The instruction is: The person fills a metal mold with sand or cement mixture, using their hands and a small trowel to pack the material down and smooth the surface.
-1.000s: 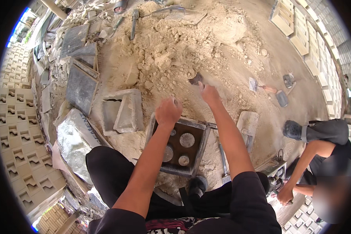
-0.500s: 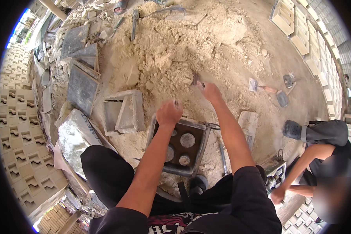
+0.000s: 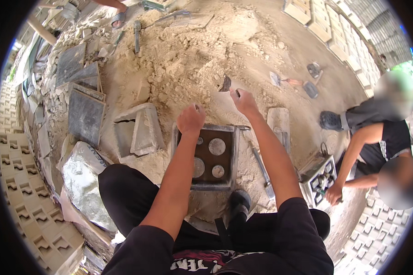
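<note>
Between my forearms a square dark metal mould point(image 3: 234, 158) lies on the ground, with several pale round discs point(image 3: 216, 147) set in its brown inside. Above its far left corner, my left hand point(image 3: 191, 118) is closed in a fist; what it grips, if anything, is hidden. Farther out and to the right, my right hand point(image 3: 244, 101) is wrapped round the handle of a trowel. The trowel's small dark blade point(image 3: 226, 84) points away from me at the near edge of a heap of pale, lumpy sandy material point(image 3: 179, 68).
A broken concrete frame point(image 3: 147, 130) and dark slabs point(image 3: 86, 119) lie left, near a whitish sack point(image 3: 85, 176). At right, a co-worker's hand point(image 3: 334, 194) works at another mould point(image 3: 323, 181). Hand tools point(image 3: 310, 89) lie right of the heap. Patterned blocks point(image 3: 36, 206) are stacked left.
The view has shifted, so the surroundings sit differently. The trowel's blade shows more plainly and stands off the heap's surface. Another person's sandalled foot and lower leg show more at the top left.
</note>
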`<state>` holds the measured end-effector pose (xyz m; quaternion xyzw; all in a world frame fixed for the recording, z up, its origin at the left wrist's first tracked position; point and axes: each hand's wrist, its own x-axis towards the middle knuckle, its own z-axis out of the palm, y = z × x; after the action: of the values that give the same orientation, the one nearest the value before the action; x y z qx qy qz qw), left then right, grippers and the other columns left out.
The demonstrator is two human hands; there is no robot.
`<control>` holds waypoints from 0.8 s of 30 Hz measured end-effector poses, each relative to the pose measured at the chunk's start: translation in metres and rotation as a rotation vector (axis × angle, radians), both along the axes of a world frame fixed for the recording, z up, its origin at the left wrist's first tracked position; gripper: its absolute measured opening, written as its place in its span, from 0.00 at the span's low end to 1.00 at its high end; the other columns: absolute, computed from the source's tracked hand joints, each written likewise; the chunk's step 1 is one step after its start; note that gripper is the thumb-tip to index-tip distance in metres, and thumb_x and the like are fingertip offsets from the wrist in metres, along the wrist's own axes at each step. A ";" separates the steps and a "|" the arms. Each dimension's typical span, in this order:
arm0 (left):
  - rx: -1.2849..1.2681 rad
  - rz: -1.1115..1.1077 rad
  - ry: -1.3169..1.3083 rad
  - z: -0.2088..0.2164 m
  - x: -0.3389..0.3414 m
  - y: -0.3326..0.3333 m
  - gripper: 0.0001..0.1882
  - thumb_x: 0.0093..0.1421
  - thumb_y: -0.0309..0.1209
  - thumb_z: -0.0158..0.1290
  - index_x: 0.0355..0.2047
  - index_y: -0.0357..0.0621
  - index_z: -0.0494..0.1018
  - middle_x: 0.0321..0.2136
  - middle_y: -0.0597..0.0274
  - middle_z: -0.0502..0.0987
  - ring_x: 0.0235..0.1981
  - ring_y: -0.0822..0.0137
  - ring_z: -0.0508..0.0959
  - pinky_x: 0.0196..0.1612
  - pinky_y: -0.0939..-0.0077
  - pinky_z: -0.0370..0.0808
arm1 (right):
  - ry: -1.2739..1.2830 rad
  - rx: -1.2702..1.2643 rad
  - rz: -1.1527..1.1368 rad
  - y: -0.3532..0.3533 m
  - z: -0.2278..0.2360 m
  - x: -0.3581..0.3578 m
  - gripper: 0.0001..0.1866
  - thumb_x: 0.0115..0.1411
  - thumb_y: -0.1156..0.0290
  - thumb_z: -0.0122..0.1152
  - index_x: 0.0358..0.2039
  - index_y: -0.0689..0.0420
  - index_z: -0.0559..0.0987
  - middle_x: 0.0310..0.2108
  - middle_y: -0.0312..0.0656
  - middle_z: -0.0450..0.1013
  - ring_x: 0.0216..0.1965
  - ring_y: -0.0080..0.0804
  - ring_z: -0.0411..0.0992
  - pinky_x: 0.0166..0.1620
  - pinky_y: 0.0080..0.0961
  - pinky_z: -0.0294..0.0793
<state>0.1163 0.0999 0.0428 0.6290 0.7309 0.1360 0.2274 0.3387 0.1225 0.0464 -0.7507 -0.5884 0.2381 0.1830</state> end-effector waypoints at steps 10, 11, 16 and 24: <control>0.501 -0.006 -0.935 -0.017 0.025 0.008 0.27 0.69 0.45 0.36 0.35 0.34 0.77 0.31 0.43 0.80 0.36 0.53 0.81 0.44 0.59 0.74 | 0.054 0.100 -0.248 -0.163 0.072 -0.030 0.31 0.64 0.45 0.48 0.24 0.66 0.75 0.25 0.64 0.72 0.32 0.64 0.72 0.37 0.48 0.70; 0.403 -0.052 -1.071 -0.010 0.039 0.006 0.29 0.69 0.46 0.35 0.36 0.33 0.77 0.31 0.44 0.80 0.36 0.55 0.81 0.44 0.61 0.74 | 0.039 0.082 -0.283 -0.183 0.067 -0.031 0.31 0.64 0.46 0.48 0.24 0.66 0.75 0.25 0.64 0.72 0.32 0.64 0.72 0.37 0.48 0.69; -0.165 -0.282 -1.436 -0.003 0.073 -0.016 0.35 0.71 0.51 0.32 0.41 0.28 0.77 0.35 0.48 0.82 0.37 0.61 0.82 0.45 0.69 0.73 | 0.031 -0.021 -0.370 -0.251 0.066 -0.066 0.31 0.65 0.45 0.46 0.28 0.66 0.77 0.31 0.67 0.73 0.39 0.66 0.72 0.42 0.51 0.70; -0.044 -0.532 -1.055 -0.006 0.058 -0.067 0.32 0.71 0.50 0.34 0.46 0.32 0.76 0.42 0.49 0.81 0.44 0.59 0.80 0.52 0.69 0.71 | 0.071 0.021 -0.476 -0.296 0.043 -0.101 0.31 0.66 0.46 0.45 0.34 0.69 0.74 0.31 0.70 0.73 0.39 0.69 0.72 0.44 0.54 0.69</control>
<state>0.1747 0.0325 0.0373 0.6332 0.3390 0.3535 0.5992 0.2382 -0.1739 0.0891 -0.8576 -0.3904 0.2081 0.2623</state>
